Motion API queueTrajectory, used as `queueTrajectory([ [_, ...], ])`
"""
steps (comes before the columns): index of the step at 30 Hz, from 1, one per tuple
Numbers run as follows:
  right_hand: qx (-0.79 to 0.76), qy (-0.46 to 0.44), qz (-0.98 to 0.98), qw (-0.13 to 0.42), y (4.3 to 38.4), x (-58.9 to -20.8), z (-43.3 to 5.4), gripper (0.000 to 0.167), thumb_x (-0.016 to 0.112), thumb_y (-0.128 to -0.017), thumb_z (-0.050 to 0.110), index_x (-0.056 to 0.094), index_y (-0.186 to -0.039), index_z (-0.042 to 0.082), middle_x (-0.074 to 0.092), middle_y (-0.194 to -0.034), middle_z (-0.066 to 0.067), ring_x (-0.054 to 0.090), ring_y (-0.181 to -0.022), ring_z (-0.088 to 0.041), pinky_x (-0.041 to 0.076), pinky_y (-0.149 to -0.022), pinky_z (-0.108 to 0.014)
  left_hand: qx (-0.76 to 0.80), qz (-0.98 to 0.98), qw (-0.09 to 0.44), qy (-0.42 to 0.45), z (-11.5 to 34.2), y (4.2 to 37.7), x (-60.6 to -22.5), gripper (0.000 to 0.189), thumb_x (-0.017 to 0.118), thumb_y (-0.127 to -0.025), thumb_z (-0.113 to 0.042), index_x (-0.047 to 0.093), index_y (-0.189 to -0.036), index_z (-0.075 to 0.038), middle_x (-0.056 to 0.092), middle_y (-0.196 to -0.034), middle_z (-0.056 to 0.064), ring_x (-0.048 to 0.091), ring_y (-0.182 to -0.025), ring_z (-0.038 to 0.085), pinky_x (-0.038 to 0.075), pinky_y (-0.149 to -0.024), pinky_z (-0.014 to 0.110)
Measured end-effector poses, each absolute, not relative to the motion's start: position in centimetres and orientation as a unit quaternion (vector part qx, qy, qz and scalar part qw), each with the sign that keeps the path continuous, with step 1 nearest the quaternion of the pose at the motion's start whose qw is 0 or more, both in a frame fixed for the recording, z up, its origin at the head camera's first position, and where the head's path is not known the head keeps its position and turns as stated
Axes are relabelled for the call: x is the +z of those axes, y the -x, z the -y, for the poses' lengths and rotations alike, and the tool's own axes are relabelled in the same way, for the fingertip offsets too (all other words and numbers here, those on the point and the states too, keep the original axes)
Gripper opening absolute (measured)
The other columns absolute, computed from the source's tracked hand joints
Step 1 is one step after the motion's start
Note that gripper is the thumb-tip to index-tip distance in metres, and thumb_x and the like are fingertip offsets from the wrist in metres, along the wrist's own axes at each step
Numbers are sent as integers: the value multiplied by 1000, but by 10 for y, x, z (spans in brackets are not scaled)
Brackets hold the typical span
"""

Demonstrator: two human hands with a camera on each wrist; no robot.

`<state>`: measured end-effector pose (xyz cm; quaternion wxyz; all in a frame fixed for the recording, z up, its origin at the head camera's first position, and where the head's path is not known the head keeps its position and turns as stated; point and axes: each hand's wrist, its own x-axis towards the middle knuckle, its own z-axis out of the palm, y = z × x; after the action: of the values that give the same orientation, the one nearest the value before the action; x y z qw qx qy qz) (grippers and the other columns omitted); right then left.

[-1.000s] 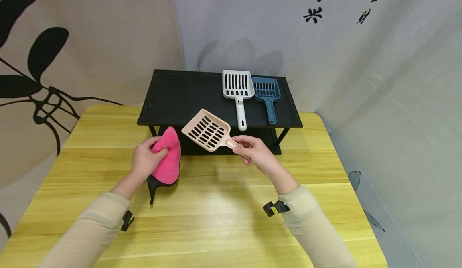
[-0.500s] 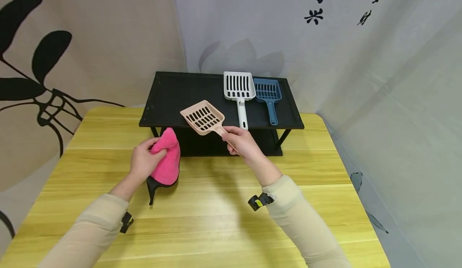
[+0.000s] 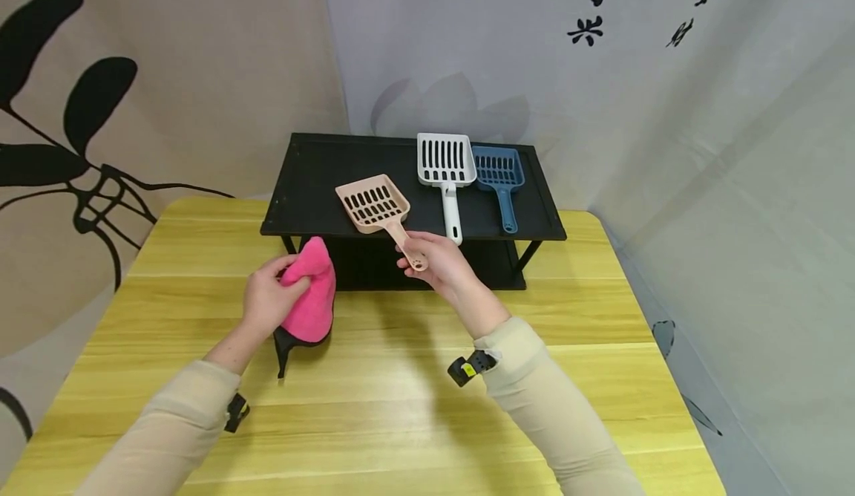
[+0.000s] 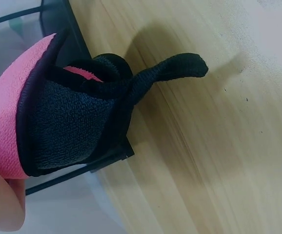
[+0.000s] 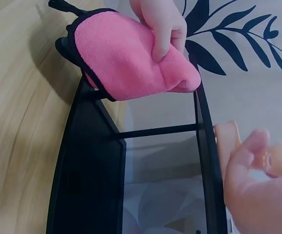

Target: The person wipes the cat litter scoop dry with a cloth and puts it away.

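My left hand (image 3: 269, 297) pinches a plush cloth (image 3: 311, 314), pink on one side and dark on the other, and holds it bunched above the table at the rack's front left. The cloth (image 4: 72, 124) shows its dark side and a hanging loop in the left wrist view. My right hand (image 3: 437, 262) grips the handle of a beige-pink slotted litter scoop (image 3: 371, 200). Its head overlaps the front middle of the black rack's top (image 3: 320, 173), left of a white litter scoop (image 3: 447, 160). In the right wrist view, my fingers partly hide the scoop (image 5: 226, 141).
Right of the white scoop, a smaller blue litter scoop (image 3: 498, 171) lies on the rack's top. The two-tier rack has a lower shelf (image 3: 364, 266) and stands at the back of a wooden table (image 3: 374, 407). A printed curtain (image 3: 234, 58) hangs behind.
My right hand has moved left and toward the rack, bringing the beige-pink litter scoop over its top; the handle has swung to point more toward me. The left hand keeps the cloth in place.
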<state>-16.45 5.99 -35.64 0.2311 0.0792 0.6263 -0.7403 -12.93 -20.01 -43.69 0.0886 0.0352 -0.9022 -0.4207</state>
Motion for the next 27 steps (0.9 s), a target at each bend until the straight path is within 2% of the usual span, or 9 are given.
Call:
queueTrajectory([
  [5, -734, -67, -623, 261, 162, -357, -67, 40, 48, -97, 15, 45, -132, -2, 58, -89, -5, 59, -65, -10, 50, -60, -22, -426, 900, 85, -34, 201, 130, -436, 39, 64, -85, -11, 59, -121, 3, 60, -120, 24, 59, -100, 36, 48, -80, 43],
  [8, -717, -63, -637, 276, 160, -356, -72, 38, 46, -97, 16, 46, -130, -4, 57, -82, -3, 57, -61, -9, 49, -57, -21, -428, 900, 78, -38, 203, 129, -435, 40, 64, -85, -11, 58, -122, 3, 59, -122, 25, 58, -102, 37, 49, -82, 46],
  [13, -697, -38, -651, 299, 158, -356, -71, 30, 43, -98, 15, 49, -120, -5, 51, -69, 2, 43, -49, -6, 37, -47, -17, -418, 903, 86, -44, 208, 126, -435, 40, 64, -84, -9, 59, -121, 4, 59, -121, 25, 58, -103, 37, 49, -81, 44],
  [17, -696, -32, -651, 303, 162, -356, -66, 27, 44, -99, 15, 51, -117, -4, 48, -66, 3, 36, -47, -5, 30, -45, -17, -415, 905, 86, -39, 208, 125, -435, 39, 64, -84, -10, 59, -120, 4, 60, -119, 25, 59, -102, 37, 48, -80, 41],
  [24, -703, -67, -642, 298, 172, -354, -58, 37, 46, -99, 17, 48, -128, -5, 54, -73, 0, 49, -55, -7, 45, -54, -18, -429, 899, 83, -35, 206, 125, -438, 39, 64, -85, -9, 58, -121, 4, 59, -120, 25, 57, -104, 37, 48, -83, 44],
  [27, -712, -81, -637, 284, 177, -354, -54, 39, 47, -98, 19, 48, -130, -4, 55, -75, -1, 53, -57, -8, 48, -56, -18, -429, 898, 88, -31, 205, 125, -439, 39, 64, -84, -9, 59, -121, 3, 60, -120, 25, 58, -103, 35, 48, -79, 30],
])
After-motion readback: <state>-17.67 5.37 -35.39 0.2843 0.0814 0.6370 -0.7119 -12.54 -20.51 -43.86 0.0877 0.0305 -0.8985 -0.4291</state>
